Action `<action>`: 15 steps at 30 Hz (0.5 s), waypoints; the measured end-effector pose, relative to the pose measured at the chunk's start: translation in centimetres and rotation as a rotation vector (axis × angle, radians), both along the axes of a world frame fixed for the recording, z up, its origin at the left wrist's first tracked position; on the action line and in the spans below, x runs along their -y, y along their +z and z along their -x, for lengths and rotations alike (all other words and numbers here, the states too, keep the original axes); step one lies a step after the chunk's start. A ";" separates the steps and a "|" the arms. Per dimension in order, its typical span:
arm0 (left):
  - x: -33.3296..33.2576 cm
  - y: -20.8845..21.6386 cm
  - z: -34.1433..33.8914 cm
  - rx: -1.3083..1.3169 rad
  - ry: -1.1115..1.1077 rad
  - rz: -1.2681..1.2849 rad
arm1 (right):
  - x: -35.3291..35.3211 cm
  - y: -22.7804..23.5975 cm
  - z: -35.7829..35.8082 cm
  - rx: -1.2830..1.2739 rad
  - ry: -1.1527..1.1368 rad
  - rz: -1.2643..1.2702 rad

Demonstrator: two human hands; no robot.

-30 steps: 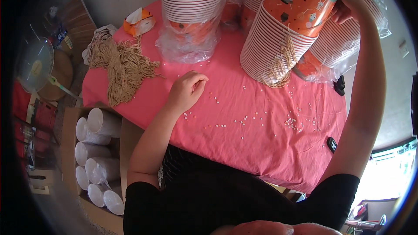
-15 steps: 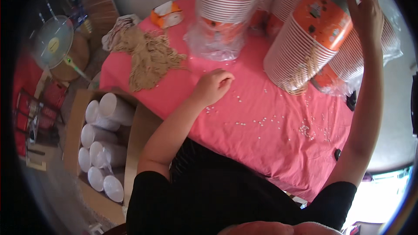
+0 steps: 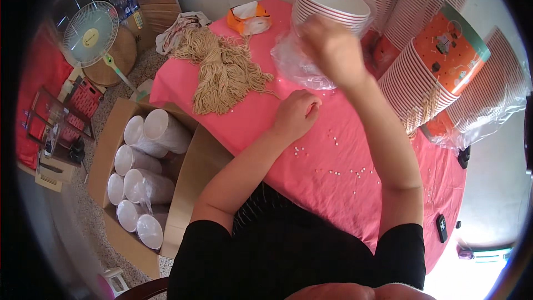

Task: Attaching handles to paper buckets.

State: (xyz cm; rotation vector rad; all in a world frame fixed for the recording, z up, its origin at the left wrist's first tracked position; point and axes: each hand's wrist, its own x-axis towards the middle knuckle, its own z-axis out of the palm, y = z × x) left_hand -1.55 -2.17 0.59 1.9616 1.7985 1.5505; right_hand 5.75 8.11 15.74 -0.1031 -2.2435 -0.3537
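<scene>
My left hand (image 3: 297, 112) rests on the pink tablecloth (image 3: 261, 116), fingers curled in, beside small white beads (image 3: 338, 172) scattered over the cloth. My right hand (image 3: 330, 50) is raised and blurred in front of a stack of white bowls with red rims (image 3: 333, 0). That stack sits in a crumpled clear plastic bag (image 3: 297, 66). I cannot make out whether the right hand grips anything. A bundle of tan cords (image 3: 222, 72) lies left of the bag.
Leaning stacks of orange printed cups (image 3: 444, 66) fill the table's right side. An orange tissue box (image 3: 250, 16) sits at the back. A cardboard box with sleeves of white cups (image 3: 144, 172) stands on the floor at left, a fan (image 3: 91, 33) beyond it. A black handset (image 3: 441, 228) lies near the table's edge.
My right hand has left the orange cup stack at the right and swung left to the bowl stack. My left hand has stayed on the cloth. The view has shifted.
</scene>
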 end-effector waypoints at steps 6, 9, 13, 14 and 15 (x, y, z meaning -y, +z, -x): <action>-0.1 0.2 -0.7 0.031 -0.048 -0.025 | -5.6 5.1 -1.2 0.194 -0.538 0.055; -0.1 0.2 -0.6 0.022 -0.059 -0.037 | -7.2 5.6 -1.4 0.245 -0.349 0.065; 0.0 0.6 -0.7 0.029 -0.059 -0.008 | -7.7 6.2 -1.5 0.345 -0.367 0.023; 0.1 0.5 -0.7 0.031 -0.059 -0.007 | -7.8 6.2 -1.6 0.332 -0.371 0.021; 0.0 0.4 -0.6 0.027 -0.049 -0.009 | -8.0 6.2 -1.4 0.333 -0.372 0.022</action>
